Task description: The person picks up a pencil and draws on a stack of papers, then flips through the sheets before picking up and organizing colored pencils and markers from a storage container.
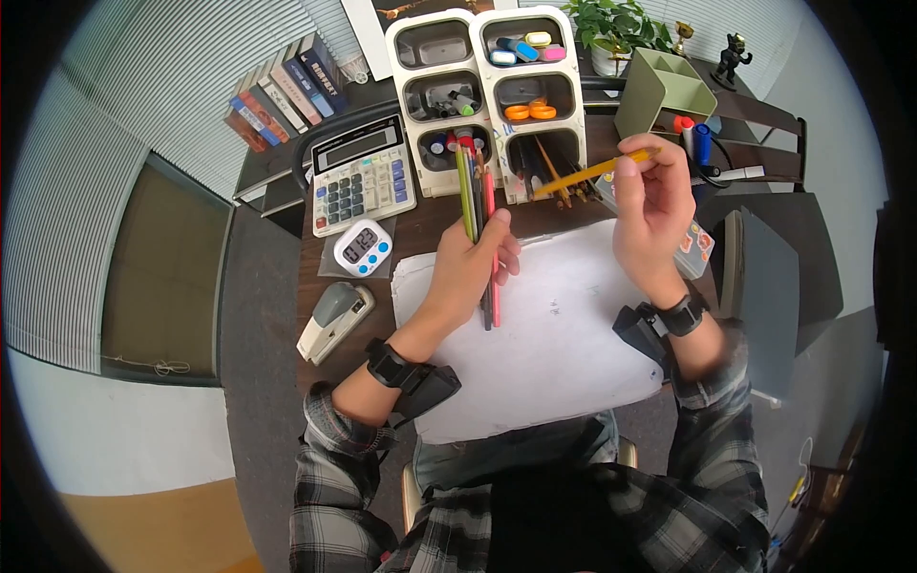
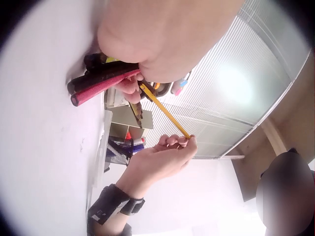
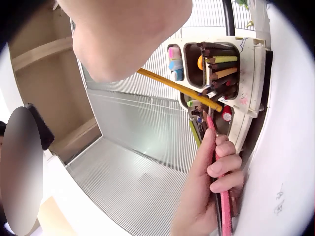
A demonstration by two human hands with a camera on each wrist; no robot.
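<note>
In the head view my left hand (image 1: 463, 272) grips an upright bundle of coloured pencils over the white paper (image 1: 564, 363). Among them are a green pencil (image 1: 467, 201), a pink pencil (image 1: 497, 310) and a dark pencil (image 1: 487, 310). My right hand (image 1: 659, 215) pinches a yellow pencil (image 1: 597, 170) near one end, its other end pointing left towards the bundle. The right wrist view shows the yellow pencil (image 3: 179, 87) crossing in front of the organizer (image 3: 251, 81), just above the tips of the held bundle. More pencils (image 3: 224, 64) stand in one organizer compartment.
Behind the paper, the organizer holds erasers (image 1: 521, 48), orange scissors (image 1: 530, 111) and markers. On the left are a calculator (image 1: 358, 196), a timer (image 1: 363, 248) and a stapler (image 1: 334, 320). A green holder (image 1: 640, 95) and a blue marker (image 1: 703, 145) stand at the back right.
</note>
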